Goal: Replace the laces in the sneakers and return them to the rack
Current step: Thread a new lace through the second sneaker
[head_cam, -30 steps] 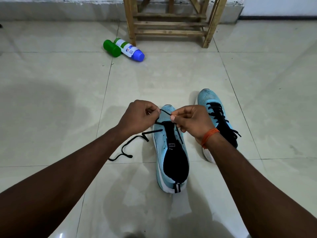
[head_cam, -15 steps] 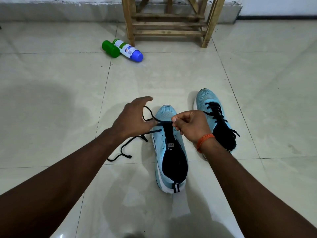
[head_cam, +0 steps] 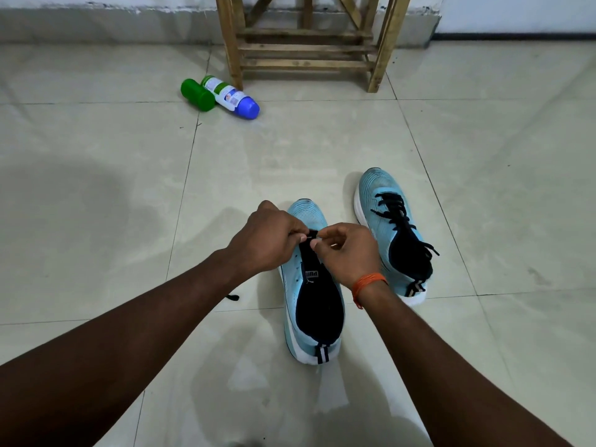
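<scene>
Both hands meet over the near sneaker [head_cam: 292, 285], at its front eyelets; left hand [head_cam: 267, 240] and right hand [head_cam: 348, 253] each pinch the lace [head_cam: 312, 234]. Long axis: heel near, toe toward the floor's [head_cam: 129, 188] far edge. Neither hand is nearer.

Forearms bare, an orange thread band [head_cam: 368, 280] circles the wrist of the right hand [head_cam: 350, 253]

light blue sneakers [head_cam: 309, 285] with black laces [head_cam: 398, 214], orange wrist thread [head_cam: 367, 282], green bottle [head_cam: 197, 94]
</scene>
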